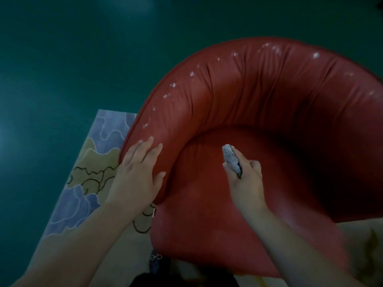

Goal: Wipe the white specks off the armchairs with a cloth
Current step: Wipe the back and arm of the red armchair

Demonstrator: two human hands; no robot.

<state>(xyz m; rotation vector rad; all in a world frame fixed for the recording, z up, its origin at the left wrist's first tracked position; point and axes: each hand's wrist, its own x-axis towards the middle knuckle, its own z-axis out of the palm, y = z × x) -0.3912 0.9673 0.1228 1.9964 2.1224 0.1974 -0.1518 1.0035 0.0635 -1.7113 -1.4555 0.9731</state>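
A red padded armchair (pixel 269 104) with a curved, rounded back fills the middle and right of the head view. White specks (pixel 173 85) dot the top of its rim from the left arm round to the right side. My left hand (pixel 138 172) rests flat on the left arm of the chair, fingers straight. Over the seat, my right hand (pixel 246 179) grips a small bunched grey cloth (pixel 231 159) that sticks out above the fingers. The cloth hangs above the seat and touches none of the specks.
A patterned rug (pixel 91 172) in pale blue, tan and cream lies under the chair at the left and bottom. Dark green floor (pixel 72 59) spreads behind and to the left. A small dark thing with a bow (pixel 155 259) shows at the bottom.
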